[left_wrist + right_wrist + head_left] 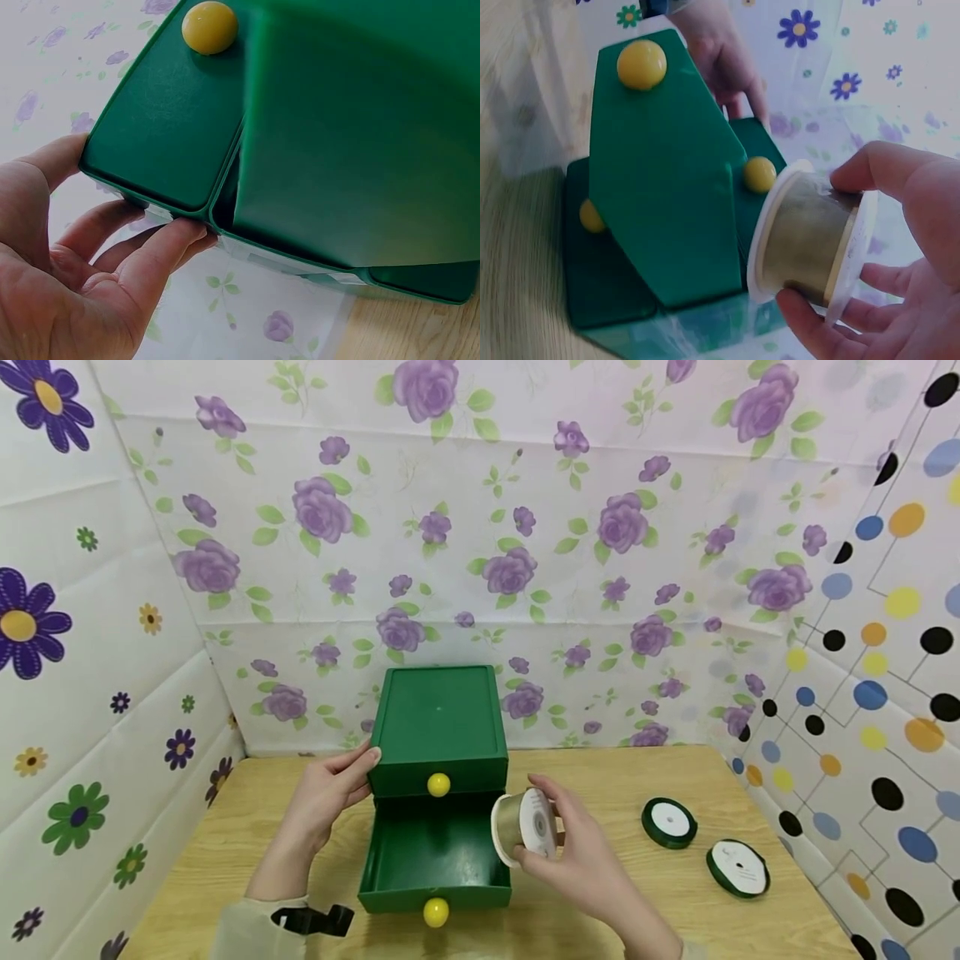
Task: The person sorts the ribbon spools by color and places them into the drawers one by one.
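Note:
A green drawer cabinet with yellow round knobs stands on the table. Its middle drawer is pulled out toward me, with its inner floor in view. My left hand grips the cabinet's left side, one digit at the top edge and the other fingers against the side wall. Right of the open drawer, my right hand holds a white-rimmed spool of gold-beige ribbon between thumb and fingers. In the right wrist view the spool is tilted, its ribbon facing the cabinet.
Two flat spools of dark green ribbon with white centres, one nearer the back and one nearer the front, lie on the wooden table at the right. Patterned cloth walls enclose the table's back and sides.

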Demonstrator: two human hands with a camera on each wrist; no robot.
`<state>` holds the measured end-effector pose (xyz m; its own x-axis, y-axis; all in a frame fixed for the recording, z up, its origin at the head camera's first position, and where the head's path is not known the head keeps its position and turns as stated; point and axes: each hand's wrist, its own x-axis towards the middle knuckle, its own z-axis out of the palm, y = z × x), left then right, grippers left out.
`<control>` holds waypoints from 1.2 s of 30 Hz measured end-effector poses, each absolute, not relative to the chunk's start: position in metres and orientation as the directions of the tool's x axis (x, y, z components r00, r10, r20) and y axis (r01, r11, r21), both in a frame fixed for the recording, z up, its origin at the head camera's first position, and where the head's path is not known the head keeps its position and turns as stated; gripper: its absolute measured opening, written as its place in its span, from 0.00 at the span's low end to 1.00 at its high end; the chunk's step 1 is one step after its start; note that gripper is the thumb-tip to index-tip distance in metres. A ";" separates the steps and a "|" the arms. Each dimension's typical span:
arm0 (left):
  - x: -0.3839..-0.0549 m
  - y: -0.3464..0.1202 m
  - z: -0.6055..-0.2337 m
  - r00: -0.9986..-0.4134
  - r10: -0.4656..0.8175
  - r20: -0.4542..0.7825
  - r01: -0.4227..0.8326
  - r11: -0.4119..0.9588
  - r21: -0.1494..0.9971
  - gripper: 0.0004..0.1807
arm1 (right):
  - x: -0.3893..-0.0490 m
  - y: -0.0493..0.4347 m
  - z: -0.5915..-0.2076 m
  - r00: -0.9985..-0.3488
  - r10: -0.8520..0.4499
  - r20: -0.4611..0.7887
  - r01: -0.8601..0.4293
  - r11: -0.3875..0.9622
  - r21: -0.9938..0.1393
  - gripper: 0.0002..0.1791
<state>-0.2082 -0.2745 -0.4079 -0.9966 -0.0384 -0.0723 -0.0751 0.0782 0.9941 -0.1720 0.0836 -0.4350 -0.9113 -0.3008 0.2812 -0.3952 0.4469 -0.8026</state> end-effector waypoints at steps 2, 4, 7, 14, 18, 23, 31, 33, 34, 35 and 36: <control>-0.208 -0.275 -0.407 -0.997 -0.036 -0.072 -0.075 0.079 0.994 0.43 | -0.172 0.077 -0.433 -0.914 -0.293 0.280 -0.389 0.438 -0.811 0.46; -0.208 -0.275 -0.406 -0.997 -0.033 -0.072 -0.074 0.078 0.994 0.43 | -0.171 0.072 -0.432 -0.911 -0.298 0.287 -0.396 0.430 -0.812 0.45; -0.208 -0.274 -0.406 -0.997 -0.036 -0.073 -0.076 0.077 0.994 0.43 | -0.170 0.064 -0.431 -0.899 -0.316 0.304 -0.421 0.431 -0.798 0.45; -0.209 -0.273 -0.406 -0.997 -0.031 -0.076 -0.078 0.083 0.994 0.44 | -0.171 0.051 -0.430 -0.857 -0.368 0.361 -0.503 0.443 -0.742 0.44; -0.209 -0.273 -0.406 -0.997 -0.030 -0.077 -0.079 0.082 0.993 0.44 | -0.173 0.045 -0.428 -0.799 -0.456 0.392 -0.586 0.442 -0.679 0.43; -0.209 -0.273 -0.406 -0.997 -0.033 -0.076 -0.079 0.085 0.993 0.43 | -0.177 0.035 -0.426 -0.735 -0.574 0.362 -0.652 0.451 -0.609 0.43; -0.209 -0.274 -0.406 -0.996 -0.047 -0.082 -0.086 0.086 0.993 0.44 | -0.186 0.020 -0.427 -0.703 -0.648 0.294 -0.665 0.451 -0.596 0.40; -0.209 -0.274 -0.406 -0.995 -0.051 -0.084 -0.088 0.088 0.992 0.44 | -0.188 0.016 -0.427 -0.703 -0.656 0.275 -0.659 0.455 -0.599 0.40; -0.209 -0.274 -0.406 -0.995 -0.052 -0.083 -0.088 0.088 0.992 0.44 | -0.189 0.015 -0.427 -0.704 -0.660 0.262 -0.653 0.458 -0.603 0.40; -0.209 -0.274 -0.406 -0.995 -0.052 -0.083 -0.087 0.088 0.992 0.43 | -0.190 0.014 -0.427 -0.706 -0.663 0.248 -0.648 0.463 -0.605 0.40; -0.209 -0.274 -0.406 -0.995 -0.053 -0.082 -0.087 0.088 0.992 0.43 | -0.192 0.012 -0.428 -0.706 -0.667 0.237 -0.644 0.466 -0.606 0.40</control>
